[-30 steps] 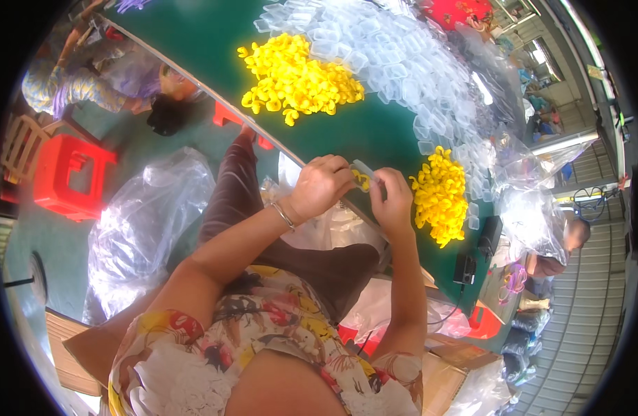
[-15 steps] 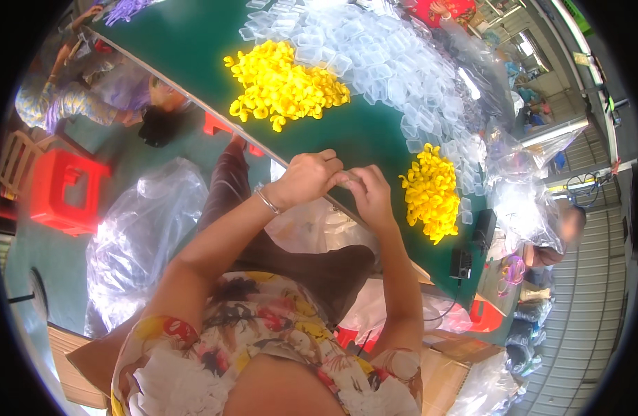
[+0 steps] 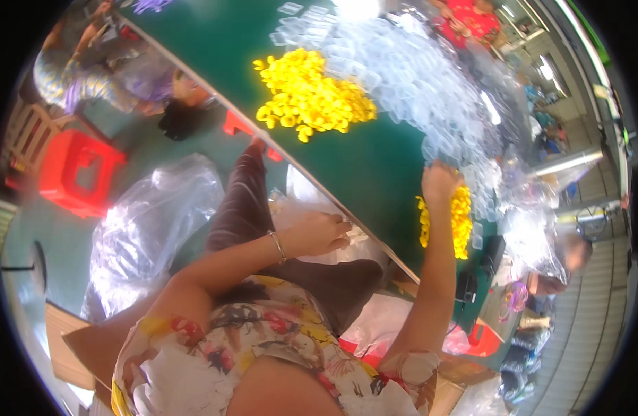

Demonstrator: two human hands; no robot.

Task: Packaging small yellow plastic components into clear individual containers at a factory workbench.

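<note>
My right hand point(image 3: 441, 183) reaches out over the far end of the smaller yellow pile point(image 3: 461, 220), where clear plastic boxes point(image 3: 395, 83) begin. Its fingers point away and down, and whether they grip anything is hidden. My left hand point(image 3: 317, 234), with a bracelet at the wrist, hangs just off the table's near edge above my lap. Its fingers are curled in, and a small dark thing may show at the fingertips, too small to name. A larger heap of small yellow plastic pieces point(image 3: 312, 93) lies farther left on the green table point(image 3: 354, 159).
Clear boxes spread across the far side of the table. A black device point(image 3: 466, 286) with a cable sits at the right end. Left of me are a red stool point(image 3: 83, 173) and a large clear plastic bag point(image 3: 152, 229). Other people are at the far left and far side.
My hands were together at the table edge and have parted. The right one moved right to the smaller yellow pile; the left one lowered slightly toward my lap. The view shifted a little.
</note>
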